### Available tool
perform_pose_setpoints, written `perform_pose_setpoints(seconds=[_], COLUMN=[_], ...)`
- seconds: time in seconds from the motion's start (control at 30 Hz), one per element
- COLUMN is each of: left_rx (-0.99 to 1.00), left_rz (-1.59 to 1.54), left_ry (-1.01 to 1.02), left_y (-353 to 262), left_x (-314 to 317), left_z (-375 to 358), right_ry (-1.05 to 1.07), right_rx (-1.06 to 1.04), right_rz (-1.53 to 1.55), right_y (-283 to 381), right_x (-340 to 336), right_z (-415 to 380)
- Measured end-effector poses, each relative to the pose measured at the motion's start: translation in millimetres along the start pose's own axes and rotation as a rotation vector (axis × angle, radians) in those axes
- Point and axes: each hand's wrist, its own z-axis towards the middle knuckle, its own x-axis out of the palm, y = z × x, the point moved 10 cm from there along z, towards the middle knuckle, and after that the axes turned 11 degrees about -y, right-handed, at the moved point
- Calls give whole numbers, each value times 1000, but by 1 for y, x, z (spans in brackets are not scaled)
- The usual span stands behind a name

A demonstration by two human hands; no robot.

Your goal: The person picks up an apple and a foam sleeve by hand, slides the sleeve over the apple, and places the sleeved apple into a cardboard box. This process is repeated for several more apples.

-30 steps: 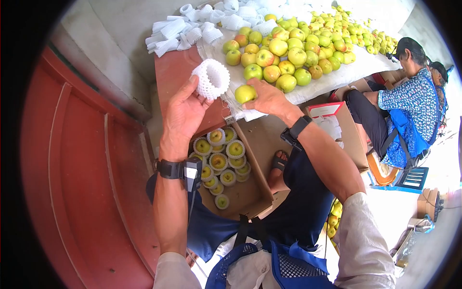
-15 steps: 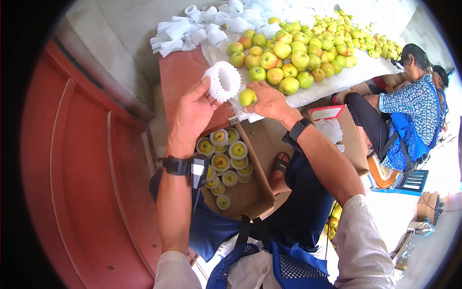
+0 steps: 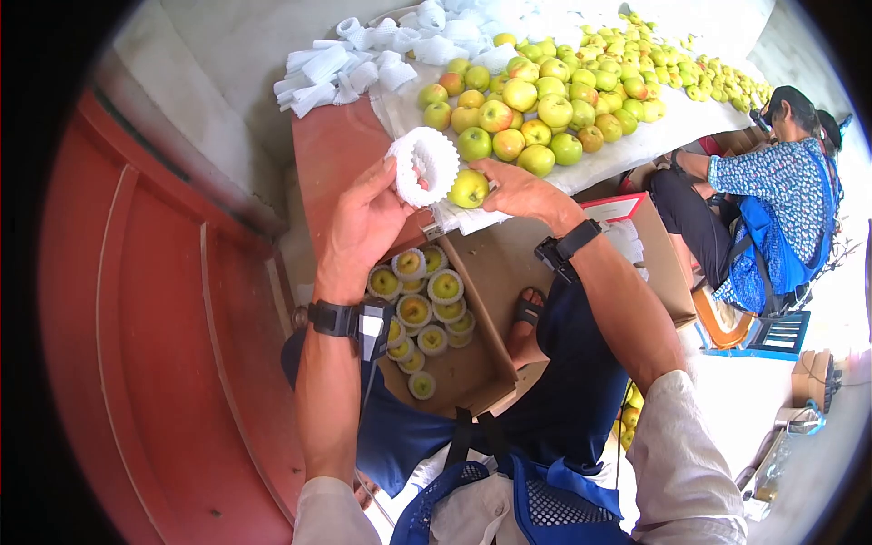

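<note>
A white foam net sleeve (image 3: 434,150) is held by my left hand (image 3: 368,213), its round opening facing me. My right hand (image 3: 525,193) grips a yellow-green apple (image 3: 469,188) right beside that opening. Just beyond my right hand, a large pile of green and reddish apples (image 3: 536,133) covers the white cloth (image 3: 581,179) on the table. Below my hands stands an open cardboard box (image 3: 495,359), with several apples in foam sleeves (image 3: 414,310) gathered in its left and far part.
More foam sleeves (image 3: 331,64) lie heaped at the table's far left. A second cardboard box (image 3: 658,263) stands to the right, near a seated person (image 3: 772,191) in a blue patterned top. A red door (image 3: 154,327) borders the left side.
My right hand has brought the apple nearer to the sleeve and turned it toward the opening. The sleeve stays in my left hand. The view has shifted slightly.
</note>
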Motion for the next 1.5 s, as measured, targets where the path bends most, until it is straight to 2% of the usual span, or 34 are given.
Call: perform_pose_setpoints(seconds=[0.17, 0.23, 0.27, 0.33, 0.37, 0.43, 0.53, 0.67, 0.87, 0.93, 1.17, 1.33, 1.5], left_rx=[16, -15, -17, -26, -26, -56, -75, -78, -93, -116, -160, -102, -45], left_rz=[7, -11, -11, -2, 0, -26, 2, -18, 100, 173, 263, 355, 410], left_ry=[70, 178, 178, 171, 172, 315, 283, 279, 119, -10, -87, -200, -217], left_y=[3, 7, 7, 11, 12, 18, 23, 28, 44, 52, 81, 82, 81], left_x=[6, 12, 14, 16, 13, 20, 20, 14, 11, 0, -34, -39, -40], left_z=[2, 0, 1, 0, 1, 0, 1, 6, 10, 12, 32, 33, 36], right_ry=[-54, -256, -256, -158, -159, 135, 223, 250, 177, 158, 121, 44, -36], right_rx=[-46, -13, -12, 141, 140, 174, 118, 112, 114, 154, 235, 328, 361], right_rz=[-21, -153, -153, 671, 673, 1273, 1378, 1392, 1395, 1323, 1133, 1056, 1017], right_y=[-9, -7, 7, 40, 44, 68, 82, 75, 61, 48, -4, -21, -24], right_x=[-6, -30, -37, -36, -32, -4, -3, -5, -17, -17, -15, -14, -14], right_z=[2, 5, -1, -23, -25, -32, -31, -30, -30, -29, -25, -27, -31])
